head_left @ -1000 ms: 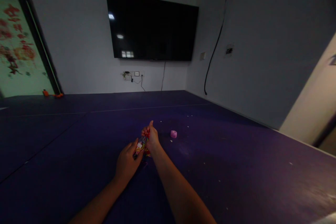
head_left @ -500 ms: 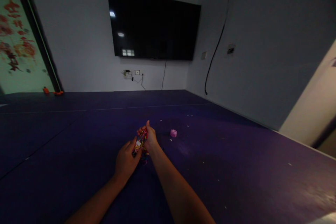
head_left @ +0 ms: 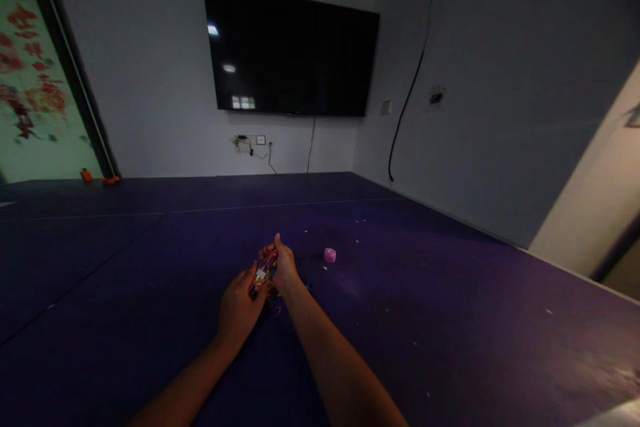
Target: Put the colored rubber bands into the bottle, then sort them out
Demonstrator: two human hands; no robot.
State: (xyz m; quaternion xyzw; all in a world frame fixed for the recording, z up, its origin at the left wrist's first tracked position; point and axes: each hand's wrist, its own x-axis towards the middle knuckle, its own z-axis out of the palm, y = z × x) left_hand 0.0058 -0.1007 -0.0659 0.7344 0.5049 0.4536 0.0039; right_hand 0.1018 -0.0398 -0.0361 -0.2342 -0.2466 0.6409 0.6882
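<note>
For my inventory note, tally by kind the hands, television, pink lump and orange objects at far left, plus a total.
Bare left hand and bare right hand: 2
Large black rectangular television: 1
Small pink rounded lump: 1
Small orange objects: 2
Total: 6
Thin multicoloured pieces at the hands: too tangled to count.

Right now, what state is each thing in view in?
Left hand: closed on clear container
Right hand: curled, touching colourful bands
Clear container: held, open or shut unclear
Colourful bands: bunched between both hands
Pink object: resting on purple surface
Television: screen dark
Black cable: hanging, lower end loose
</note>
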